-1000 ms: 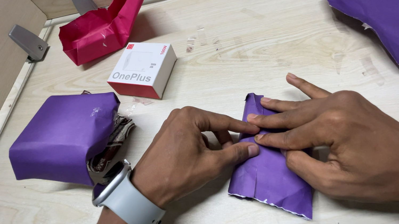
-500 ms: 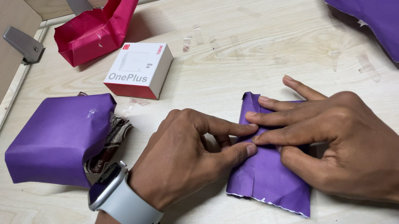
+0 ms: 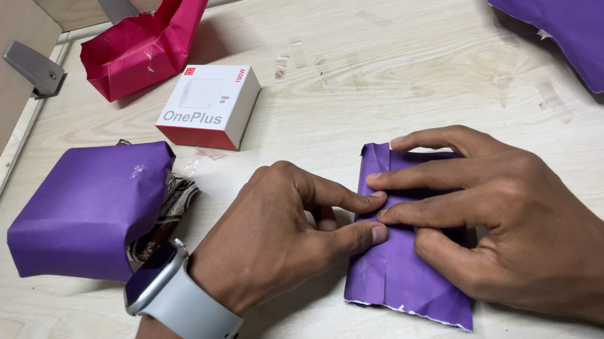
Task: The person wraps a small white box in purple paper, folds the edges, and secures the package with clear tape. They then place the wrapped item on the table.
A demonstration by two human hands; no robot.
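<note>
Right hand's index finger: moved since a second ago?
Yes. The right hand has curled its index finger in onto the small purple-wrapped parcel; earlier it lay stretched out towards the table's far edge.

Over on the left of the pale wooden table (image 3: 384, 74), a purple-wrapped parcel (image 3: 84, 210), one end gaping with patterned dark paper (image 3: 166, 212) spilling out. Just beyond, a small white box with a red side (image 3: 210, 107), lying flat. Further back, near the corner, crumpled red paper (image 3: 141, 41) folded up like an open tray. Two grey metal brackets (image 3: 33, 66) against the wood-panel wall. Far right, a big creased purple sheet (image 3: 586, 7) spread loose, well apart from the rest
</note>
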